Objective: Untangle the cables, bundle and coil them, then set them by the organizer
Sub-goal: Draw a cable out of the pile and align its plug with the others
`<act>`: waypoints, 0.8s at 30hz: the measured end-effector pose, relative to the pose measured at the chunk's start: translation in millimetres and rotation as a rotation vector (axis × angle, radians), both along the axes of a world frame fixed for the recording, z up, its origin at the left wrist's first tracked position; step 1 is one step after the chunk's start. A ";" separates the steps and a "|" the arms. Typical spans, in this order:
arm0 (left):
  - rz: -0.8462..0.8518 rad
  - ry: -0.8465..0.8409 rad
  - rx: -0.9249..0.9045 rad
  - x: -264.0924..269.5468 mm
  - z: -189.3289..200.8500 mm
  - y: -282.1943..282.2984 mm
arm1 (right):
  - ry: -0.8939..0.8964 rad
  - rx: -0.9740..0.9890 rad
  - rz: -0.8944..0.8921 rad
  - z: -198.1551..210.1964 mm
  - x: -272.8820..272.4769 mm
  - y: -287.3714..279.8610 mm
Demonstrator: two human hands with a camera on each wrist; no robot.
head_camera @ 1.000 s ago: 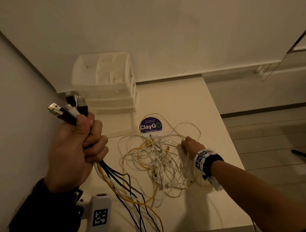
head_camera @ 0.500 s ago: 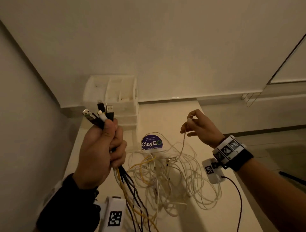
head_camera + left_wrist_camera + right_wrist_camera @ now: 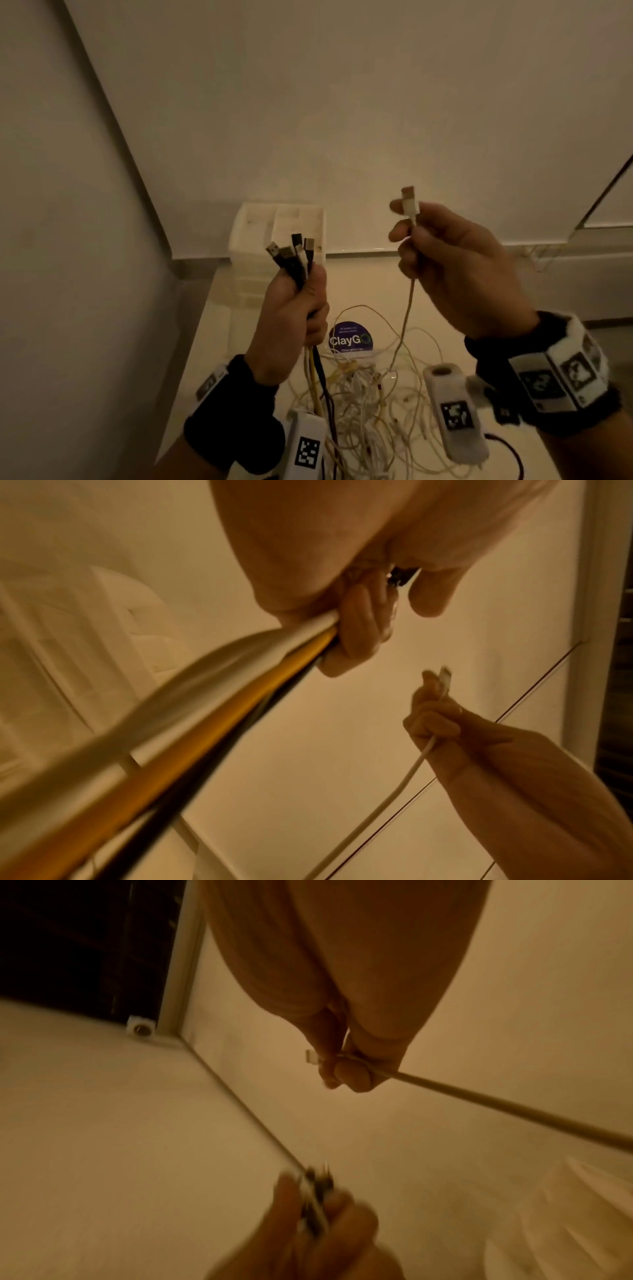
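My left hand (image 3: 294, 308) is raised and grips a bunch of cables (image 3: 293, 255) just below their plugs, which stick up from the fist. Black, yellow and white strands (image 3: 212, 696) hang down from it. My right hand (image 3: 445, 260) is up at the same height and pinches a white cable (image 3: 407, 308) near its plug (image 3: 409, 202), which points upward. That cable runs down into a tangled heap of white and yellow cables (image 3: 370, 404) on the table. The white organizer (image 3: 277, 236) stands behind my left hand against the wall.
A round purple ClayGO sticker (image 3: 349, 337) lies on the white table (image 3: 370, 281) between the organizer and the heap. A wall rises close on the left and another behind. The table's right edge drops to the floor (image 3: 609, 335).
My right hand left the heap on the table and rose to chest height, drawing one white cable up by its plug end. My left hand moved rightward with its bunch.
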State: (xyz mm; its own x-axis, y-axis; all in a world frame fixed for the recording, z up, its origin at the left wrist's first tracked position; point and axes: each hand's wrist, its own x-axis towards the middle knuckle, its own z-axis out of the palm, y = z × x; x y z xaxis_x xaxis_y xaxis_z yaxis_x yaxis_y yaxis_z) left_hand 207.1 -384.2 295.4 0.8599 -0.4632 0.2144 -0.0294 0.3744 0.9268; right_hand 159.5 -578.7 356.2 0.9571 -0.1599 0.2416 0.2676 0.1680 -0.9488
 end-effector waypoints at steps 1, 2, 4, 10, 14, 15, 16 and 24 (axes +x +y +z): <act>-0.003 -0.017 0.016 -0.8 0.3 0.2 | 0.013 -0.053 -0.028 -9.9 -4.8 14.9; -0.009 -0.023 0.032 -2.1 0.5 0.8 | 0.022 -0.105 -0.066 -20.7 -9.1 29.0; -0.025 -0.025 0.060 -6.4 1.0 2.3 | 0.036 -0.131 -0.126 -38.3 -16.2 53.6; 0.014 -0.012 0.163 -22.1 -3.8 -0.3 | 0.061 -0.009 -0.218 -57.1 -23.7 93.4; 0.037 0.009 0.214 -25.3 -10.8 1.6 | 0.084 -0.138 -0.251 -64.1 -25.7 96.6; 0.028 0.004 0.209 -25.4 -13.1 2.2 | 0.081 -0.194 -0.258 -66.4 -27.0 96.3; 0.010 -0.008 0.202 -26.4 -14.1 2.6 | 0.075 -0.254 -0.269 -68.1 -28.5 96.0; 0.235 -0.033 0.068 -4.5 -6.4 16.4 | 0.040 -0.548 -0.065 -96.0 -44.9 76.7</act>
State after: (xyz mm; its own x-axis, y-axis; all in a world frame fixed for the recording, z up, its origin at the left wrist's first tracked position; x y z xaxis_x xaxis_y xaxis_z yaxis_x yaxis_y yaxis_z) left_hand 202.6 -367.8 289.0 0.9390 -0.2650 0.2193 -0.1390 0.2909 0.9466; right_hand 114.6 -502.0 260.3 0.9597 -0.0800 0.2694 0.2227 -0.3685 -0.9026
